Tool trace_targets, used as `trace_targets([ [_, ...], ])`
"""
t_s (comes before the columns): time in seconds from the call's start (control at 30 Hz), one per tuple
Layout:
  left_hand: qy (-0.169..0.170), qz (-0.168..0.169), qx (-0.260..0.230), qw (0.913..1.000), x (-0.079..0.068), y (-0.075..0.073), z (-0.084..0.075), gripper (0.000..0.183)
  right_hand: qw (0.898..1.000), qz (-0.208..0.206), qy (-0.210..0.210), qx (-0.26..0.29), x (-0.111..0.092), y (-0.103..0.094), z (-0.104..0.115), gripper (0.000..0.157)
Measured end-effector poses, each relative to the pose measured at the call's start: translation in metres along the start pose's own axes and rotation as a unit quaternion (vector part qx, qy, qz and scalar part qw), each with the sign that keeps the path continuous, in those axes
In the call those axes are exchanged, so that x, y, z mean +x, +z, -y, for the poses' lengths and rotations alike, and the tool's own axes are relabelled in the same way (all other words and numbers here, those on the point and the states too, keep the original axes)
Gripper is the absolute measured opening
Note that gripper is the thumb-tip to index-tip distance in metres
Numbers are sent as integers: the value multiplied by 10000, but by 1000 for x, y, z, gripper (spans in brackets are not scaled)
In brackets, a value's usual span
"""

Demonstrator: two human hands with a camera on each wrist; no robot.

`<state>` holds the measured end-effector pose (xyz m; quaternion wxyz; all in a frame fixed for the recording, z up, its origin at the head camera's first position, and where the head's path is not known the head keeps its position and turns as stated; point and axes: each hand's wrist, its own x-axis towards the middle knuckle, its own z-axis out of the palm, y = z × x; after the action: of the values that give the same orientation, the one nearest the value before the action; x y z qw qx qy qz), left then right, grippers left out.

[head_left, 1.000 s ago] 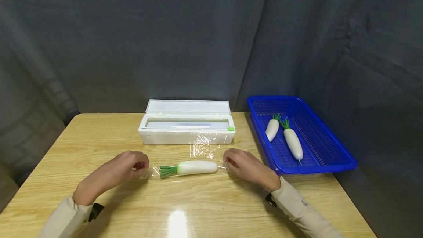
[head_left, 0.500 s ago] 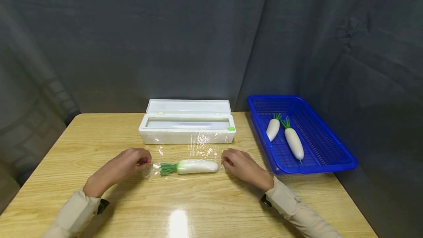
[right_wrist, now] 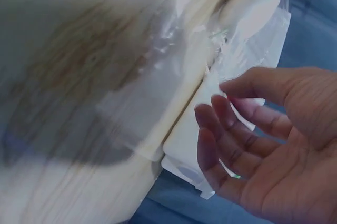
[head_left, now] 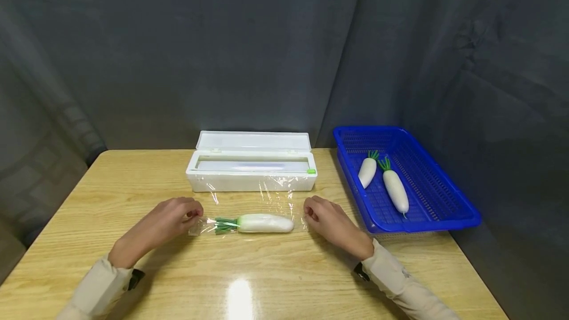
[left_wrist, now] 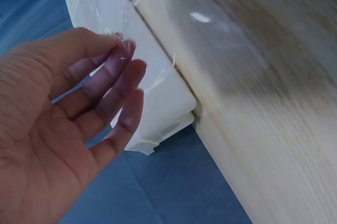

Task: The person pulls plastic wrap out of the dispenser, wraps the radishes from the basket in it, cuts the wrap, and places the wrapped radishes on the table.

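Note:
A white radish (head_left: 266, 223) with green stalk ends (head_left: 225, 225) lies crosswise on the table, covered by clear cling film (head_left: 277, 204). The film stretches back to a white dispenser box (head_left: 253, 182) with its lid raised. At the leafy end, my left hand (head_left: 162, 228) pinches the film between thumb and forefinger. In the left wrist view the gathered film (left_wrist: 124, 16) runs from these fingertips toward the green stalks. Beyond the root end, my right hand (head_left: 335, 225) pinches the film's other side; the right wrist view shows crinkled film (right_wrist: 224, 56) at its thumb and forefinger.
On the right stands a blue basket (head_left: 444, 225) holding two more white radishes, one (head_left: 395, 191) larger in view than the other (head_left: 367, 172). A green slider (head_left: 311, 171) sits at the box's right end. Dark curtains (head_left: 222, 53) hang behind the table (head_left: 186, 285).
Both hands have moved slightly away from the person, the left one also a little to the right. The film over the radish's root end lies differently, and its glints have shifted.

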<state>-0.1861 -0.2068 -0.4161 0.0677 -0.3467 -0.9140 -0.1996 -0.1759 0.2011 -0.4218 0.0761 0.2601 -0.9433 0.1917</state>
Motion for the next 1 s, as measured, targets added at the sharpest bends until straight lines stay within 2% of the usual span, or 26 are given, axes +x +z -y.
trace_targets([
  [0.13,168,-347,323,9987,-2,0,2,17,9995,-215,210,-73,0,-1,3,26],
  [0.2,354,-668,558,9956,-3,2,2,21,9992,-298,222,-119,-1,-2,6,27],
  [0.3,781,-1372,888,9835,-4,4,-4,28,9992,-375,87,-116,-4,-4,13,27],
  [0.37,1103,-1799,919,9731,-3,5,-14,30,9991,-384,-161,-117,-6,-5,18,26],
  [0.43,1403,-1988,831,9664,-1,6,-27,15,9977,-385,-549,-95,-9,-7,24,23],
  [0.47,1529,-1961,759,9656,-1,7,-34,6,9963,-381,-765,-105,-10,-7,26,21],
  [0.5,1658,-1884,719,9653,0,8,-40,10,9943,-373,-990,-131,-10,-7,28,19],
  [0.6,1966,-1490,787,9659,-1,17,-57,46,9869,-303,-1566,-253,-10,-3,34,13],
  [0.63,2036,-1350,862,9659,-1,21,-61,46,9846,-298,-1700,-291,-10,0,35,13],
  [0.7,2126,-1179,1074,9640,-1,28,-66,33,9816,-285,-1843,-399,-8,5,36,15],
  [0.8,2112,-1133,1311,9620,1,37,-68,14,9803,-299,-1895,-465,-6,14,37,22],
  [1.0,1909,-1037,1519,9642,5,46,-63,28,9803,-120,-1899,-532,-4,22,34,28],
])
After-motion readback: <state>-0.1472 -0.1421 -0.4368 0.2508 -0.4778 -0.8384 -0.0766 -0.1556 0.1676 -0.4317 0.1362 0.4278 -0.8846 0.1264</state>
